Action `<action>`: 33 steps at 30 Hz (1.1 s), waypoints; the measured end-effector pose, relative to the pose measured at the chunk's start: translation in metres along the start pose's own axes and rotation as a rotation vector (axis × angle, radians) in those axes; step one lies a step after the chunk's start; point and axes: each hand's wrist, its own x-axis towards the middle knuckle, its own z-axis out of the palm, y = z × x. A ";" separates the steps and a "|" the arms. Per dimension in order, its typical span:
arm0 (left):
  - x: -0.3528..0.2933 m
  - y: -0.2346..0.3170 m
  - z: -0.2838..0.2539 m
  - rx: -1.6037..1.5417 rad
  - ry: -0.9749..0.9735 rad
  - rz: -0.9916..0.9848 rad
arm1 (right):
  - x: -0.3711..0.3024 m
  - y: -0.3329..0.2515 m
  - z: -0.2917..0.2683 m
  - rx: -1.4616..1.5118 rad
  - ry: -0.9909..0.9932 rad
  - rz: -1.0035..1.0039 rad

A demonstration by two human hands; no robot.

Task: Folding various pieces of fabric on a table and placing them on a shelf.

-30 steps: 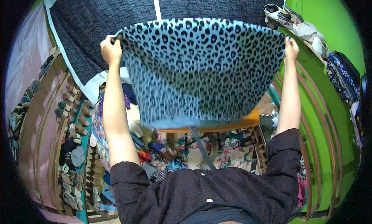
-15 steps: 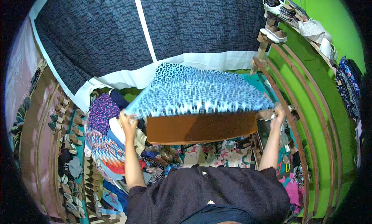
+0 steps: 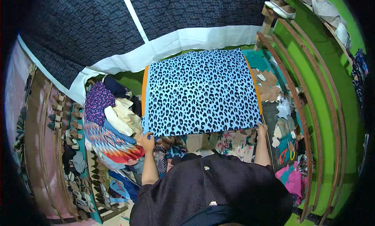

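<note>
A light blue fabric with black leopard spots lies spread nearly flat over a board or tabletop, whose orange edges show at both sides. At the fabric's near left corner, my left hand has its fingers closed on the edge. My right hand pinches the near right corner in the same way. The near edge of the board is hidden under the cloth.
Piled fabrics lean close on the left, beside racks of shoes. To the right are scraps, scissors with red and yellow handles and long wooden rails. A dark curtain hangs behind; scraps litter the floor.
The fabric was lifted and billowing, with the brown board bare in front. It has come down flat over the board, and both my hands have moved down and nearer to me.
</note>
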 end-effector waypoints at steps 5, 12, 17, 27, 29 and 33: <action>0.019 0.040 0.015 -0.050 0.056 0.298 | -0.032 -0.037 0.026 -0.283 0.286 0.017; 0.033 0.176 0.059 -0.090 -0.290 0.541 | -0.088 -0.105 0.123 -0.753 0.349 -0.623; 0.025 0.187 0.106 -0.017 -0.462 0.664 | -0.141 -0.096 0.215 -0.979 -0.460 -0.983; 0.037 0.130 0.088 0.004 -0.464 0.617 | -0.114 -0.058 0.190 -1.226 -0.460 -0.992; 0.048 0.106 0.076 0.137 -0.423 0.482 | -0.092 -0.063 0.156 -1.305 -0.323 -0.831; 0.068 0.024 0.046 0.283 -0.118 0.169 | -0.067 -0.057 0.098 -1.244 -0.037 -0.685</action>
